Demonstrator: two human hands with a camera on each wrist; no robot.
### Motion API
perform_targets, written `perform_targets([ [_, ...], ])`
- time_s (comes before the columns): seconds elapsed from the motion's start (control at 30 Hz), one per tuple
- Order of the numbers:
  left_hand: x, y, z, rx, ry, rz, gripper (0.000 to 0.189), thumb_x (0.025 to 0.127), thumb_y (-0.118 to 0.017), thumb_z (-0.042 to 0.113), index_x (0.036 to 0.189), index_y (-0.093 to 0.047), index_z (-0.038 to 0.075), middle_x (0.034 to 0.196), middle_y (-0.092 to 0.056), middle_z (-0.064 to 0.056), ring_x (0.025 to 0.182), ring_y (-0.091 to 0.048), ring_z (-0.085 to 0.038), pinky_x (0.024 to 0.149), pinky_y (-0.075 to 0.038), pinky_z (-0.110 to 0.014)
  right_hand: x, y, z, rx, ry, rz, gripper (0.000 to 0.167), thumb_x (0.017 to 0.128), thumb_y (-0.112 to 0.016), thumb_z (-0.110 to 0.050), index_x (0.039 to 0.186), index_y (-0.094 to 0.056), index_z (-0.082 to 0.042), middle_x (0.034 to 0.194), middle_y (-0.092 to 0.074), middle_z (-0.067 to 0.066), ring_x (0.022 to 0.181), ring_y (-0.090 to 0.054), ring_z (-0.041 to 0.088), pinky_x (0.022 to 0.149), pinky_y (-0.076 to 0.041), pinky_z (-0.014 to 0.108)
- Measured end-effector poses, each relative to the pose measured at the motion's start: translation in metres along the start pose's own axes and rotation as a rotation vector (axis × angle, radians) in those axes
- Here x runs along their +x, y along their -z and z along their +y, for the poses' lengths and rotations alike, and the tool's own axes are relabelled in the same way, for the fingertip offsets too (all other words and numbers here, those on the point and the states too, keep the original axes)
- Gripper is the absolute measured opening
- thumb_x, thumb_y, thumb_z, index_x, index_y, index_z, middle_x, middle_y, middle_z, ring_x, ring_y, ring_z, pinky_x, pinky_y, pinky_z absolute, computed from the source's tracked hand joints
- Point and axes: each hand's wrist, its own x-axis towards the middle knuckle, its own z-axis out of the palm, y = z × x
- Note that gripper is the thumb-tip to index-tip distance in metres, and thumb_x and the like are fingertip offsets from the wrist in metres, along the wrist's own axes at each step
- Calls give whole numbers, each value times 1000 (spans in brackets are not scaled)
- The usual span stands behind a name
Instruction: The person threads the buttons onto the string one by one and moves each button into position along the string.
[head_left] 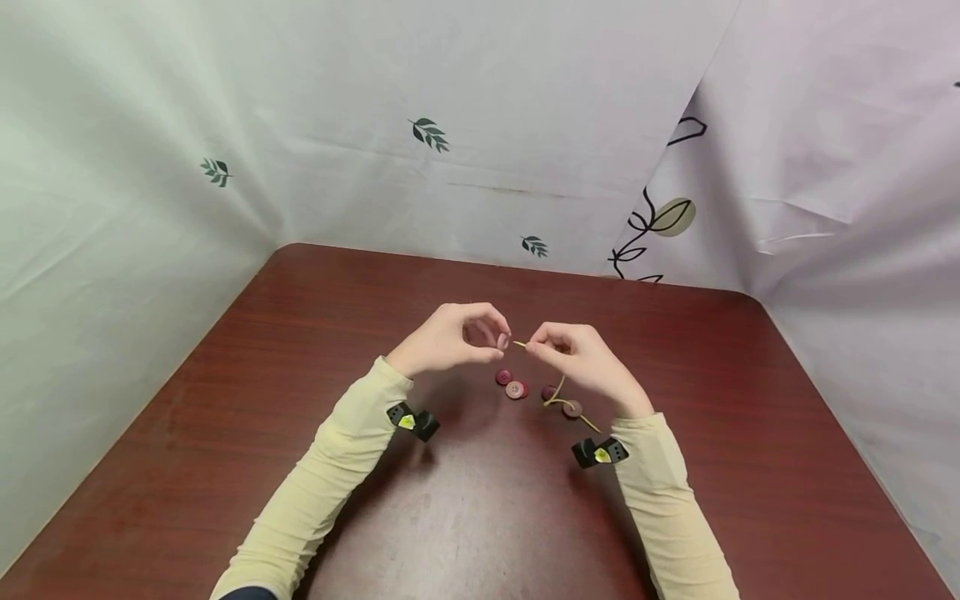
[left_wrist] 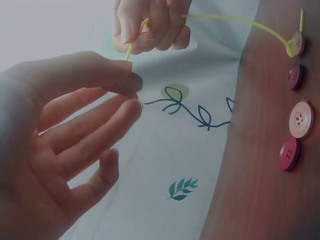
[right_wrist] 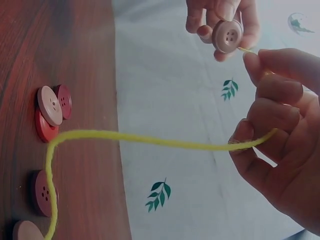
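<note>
My left hand (head_left: 461, 337) pinches a pale pink button (right_wrist: 228, 36) by its edge between thumb and fingertips, above the table. Facing it, my right hand (head_left: 581, 358) pinches a yellow string (right_wrist: 175, 144) near its tip, which points at the button. In the right wrist view the tip is close to the button's rim; I cannot tell whether they touch. From the right hand the string hangs down to the table, passing by a dark maroon button (right_wrist: 42, 193) and a pinkish button (head_left: 572, 409) that the string appears looped at.
Left of these, a light pink button (right_wrist: 50, 105) overlaps a red button (right_wrist: 46, 126), with a crimson button (head_left: 503, 377) beside them. They lie on a brown wooden table (head_left: 420, 517). A white patterned cloth (head_left: 337, 125) hangs behind the table's far edge.
</note>
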Motion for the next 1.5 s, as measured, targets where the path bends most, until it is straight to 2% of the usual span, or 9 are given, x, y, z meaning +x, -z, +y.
perform_targets([
  [0.17, 0, 0, 0, -27, 5, -2, 24, 79, -78, 10, 99, -67, 17, 85, -70, 3, 82, -67, -8, 70, -54, -28, 0, -1, -3, 15, -7, -13, 11, 93, -64, -25, 86, -67, -18, 63, -49, -3, 61, -44, 12, 61, -39, 27],
  [0.57, 1, -1, -2, -37, -4, -18, 24, 79, -78, 11, 100, -66, 15, 85, -70, 2, 84, -67, -8, 69, -54, -27, 3, -5, -8, -3, 42, -31, 12, 92, -65, -20, 83, -69, -15, 64, -52, -5, 56, -41, 6, 57, -36, 23],
  [0.77, 1, -2, -3, -37, -5, -17, 24, 79, -78, 11, 99, -66, 16, 85, -70, 2, 84, -68, -8, 69, -54, -27, 1, -6, -6, -15, 38, -24, 11, 93, -65, -20, 83, -68, -16, 64, -53, 2, 55, -40, 5, 57, -36, 23],
  [1.0, 1, -2, 1, -32, 6, -25, 25, 79, -78, 9, 100, -66, 16, 87, -70, 2, 85, -68, -8, 70, -54, -29, 2, -7, -8, -10, 45, -26, 12, 93, -65, -20, 83, -68, -15, 64, -52, 0, 54, -40, 5, 57, -36, 23],
  [1.13, 1, -2, 2, -26, 7, -33, 26, 79, -78, 8, 102, -67, 15, 88, -71, 0, 86, -68, -9, 72, -54, -31, 2, -8, -8, -7, 49, -30, 11, 93, -65, -20, 84, -68, -15, 65, -54, 7, 52, -41, 6, 55, -37, 23],
  [1.2, 1, -2, 2, -26, 8, -34, 26, 79, -78, 9, 102, -67, 15, 88, -71, 0, 86, -68, -10, 72, -54, -30, 2, -8, -8, -11, 49, -29, 11, 93, -65, -20, 84, -68, -15, 65, -54, 7, 52, -41, 6, 54, -37, 23],
  [1.37, 1, -1, 2, -24, 12, -32, 25, 79, -78, 10, 101, -67, 15, 88, -71, -1, 85, -68, -10, 71, -53, -28, 2, -8, -7, -6, 47, -24, 11, 93, -65, -20, 83, -68, -16, 61, -49, -3, 52, -41, 7, 54, -37, 23],
  [1.5, 1, -1, 2, -11, 11, -32, 25, 79, -78, 11, 101, -67, 16, 87, -72, 1, 85, -67, -8, 69, -53, -28, 1, -7, -6, -8, 47, -22, 11, 93, -65, -21, 83, -68, -16, 61, -47, -5, 53, -39, 6, 55, -35, 23],
])
